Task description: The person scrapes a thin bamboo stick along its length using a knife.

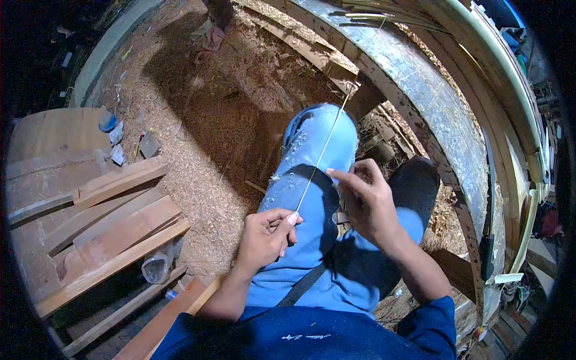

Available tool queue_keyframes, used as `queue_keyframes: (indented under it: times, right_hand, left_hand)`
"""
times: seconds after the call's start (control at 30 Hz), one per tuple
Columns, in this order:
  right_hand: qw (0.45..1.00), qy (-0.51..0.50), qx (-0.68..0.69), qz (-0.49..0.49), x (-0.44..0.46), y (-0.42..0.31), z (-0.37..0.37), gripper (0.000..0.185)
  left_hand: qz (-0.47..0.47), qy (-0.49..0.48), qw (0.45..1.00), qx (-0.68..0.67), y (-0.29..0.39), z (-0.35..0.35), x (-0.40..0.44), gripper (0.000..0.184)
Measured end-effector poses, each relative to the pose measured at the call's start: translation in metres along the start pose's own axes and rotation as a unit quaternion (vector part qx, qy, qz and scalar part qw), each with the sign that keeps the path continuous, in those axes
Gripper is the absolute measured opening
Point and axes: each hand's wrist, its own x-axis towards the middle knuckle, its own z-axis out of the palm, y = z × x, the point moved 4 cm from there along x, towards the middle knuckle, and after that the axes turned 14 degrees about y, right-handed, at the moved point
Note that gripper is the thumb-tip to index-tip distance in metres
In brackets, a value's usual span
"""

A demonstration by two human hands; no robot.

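Note:
A long thin strip runs slantwise over the blue-trousered leg, its far end up near the wood pieces beyond the knee. My left hand pinches the strip's near end between thumb and fingers. To the right of the strip is my right hand, its index finger pointing toward the strip and the other fingers curled; whether it holds anything small is hidden. Pale shavings cling to the trouser leg.
Wooden boards and a clear plastic cup lie at left, near a blue cap. A long curved bench arcs along the right, with thin strips on its top end. Sawdust covers the floor.

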Motion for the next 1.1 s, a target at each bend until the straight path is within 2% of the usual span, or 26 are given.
queue_keyframes:
  times: [0.1, 0.13, 0.2, 0.27, 0.37, 0.43, 0.57, 0.63, 0.67, 0.7, 0.77, 0.83, 0.9, 0.93, 0.97, 1.03, 1.1]
  right_hand:
    - [0.999, -0.017, 0.018, 0.033, 0.01, 0.018, -0.007, 0.048]
    - [0.999, -0.028, 0.012, 0.041, 0.013, 0.019, -0.01, 0.054]
    - [0.999, -0.024, 0.023, 0.031, 0.017, 0.017, -0.009, 0.06]
    - [0.999, -0.044, 0.001, 0.025, 0.016, 0.02, -0.008, 0.069]
    - [0.997, -0.069, -0.015, 0.029, 0.021, 0.018, -0.01, 0.058]
    - [0.998, -0.057, 0.008, 0.036, 0.023, 0.02, -0.01, 0.058]
    - [0.998, -0.022, 0.028, 0.059, 0.023, 0.03, -0.007, 0.06]
    - [0.998, -0.048, 0.044, 0.018, 0.025, 0.017, -0.002, 0.084]
    - [0.991, -0.112, 0.009, 0.07, 0.024, 0.012, -0.007, 0.085]
    - [0.991, -0.112, 0.01, 0.071, 0.022, 0.017, -0.004, 0.085]
    - [0.998, -0.04, 0.035, 0.026, 0.022, 0.027, -0.001, 0.086]
    - [0.999, -0.036, 0.028, 0.03, 0.025, 0.026, -0.003, 0.085]
    - [0.994, -0.092, 0.019, 0.055, 0.014, 0.022, 0.001, 0.084]
    - [0.995, -0.1, 0.019, 0.021, 0.008, 0.013, 0.006, 0.082]
    - [0.991, -0.124, 0.027, 0.028, 0.003, 0.004, 0.007, 0.079]
    - [0.992, -0.124, 0.007, 0.027, 0.002, 0.006, 0.006, 0.075]
    - [0.995, -0.07, 0.013, 0.07, 0.011, 0.013, 0.0, 0.075]
  left_hand:
    - [-0.002, 0.027, 1.0, 0.005, 0.002, -0.001, -0.007, 0.02]
    - [-0.002, 0.027, 1.0, 0.004, 0.005, 0.0, -0.009, 0.02]
    - [0.039, 0.101, 0.994, 0.021, 0.012, -0.005, -0.015, 0.017]
    - [0.055, 0.099, 0.993, 0.042, 0.006, -0.012, -0.011, 0.017]
    - [0.074, 0.107, 0.989, 0.073, 0.003, -0.013, -0.008, 0.016]
    - [0.11, 0.11, 0.986, 0.066, 0.001, -0.01, -0.01, 0.014]
    - [0.124, 0.121, 0.983, 0.064, 0.005, -0.006, -0.01, 0.013]
    - [0.096, 0.154, 0.983, 0.005, 0.003, -0.007, -0.01, 0.013]
    - [0.095, 0.154, 0.983, 0.005, 0.0, -0.008, -0.011, 0.013]
    - [0.108, 0.137, 0.985, 0.014, -0.003, -0.008, -0.013, 0.012]
    - [0.12, 0.121, 0.985, 0.023, -0.006, -0.009, -0.016, 0.012]
    - [0.068, 0.124, 0.99, 0.027, -0.009, -0.012, -0.016, 0.015]
    - [0.069, 0.129, 0.989, 0.035, -0.01, -0.011, -0.016, 0.014]
    - [0.071, 0.13, 0.988, 0.045, -0.011, -0.011, -0.015, 0.013]
    - [0.071, 0.13, 0.988, 0.045, -0.011, -0.01, -0.014, 0.013]
    - [0.059, 0.135, 0.988, 0.039, -0.013, -0.011, -0.014, 0.013]
    - [0.066, 0.135, 0.988, 0.042, -0.014, -0.011, -0.014, 0.013]
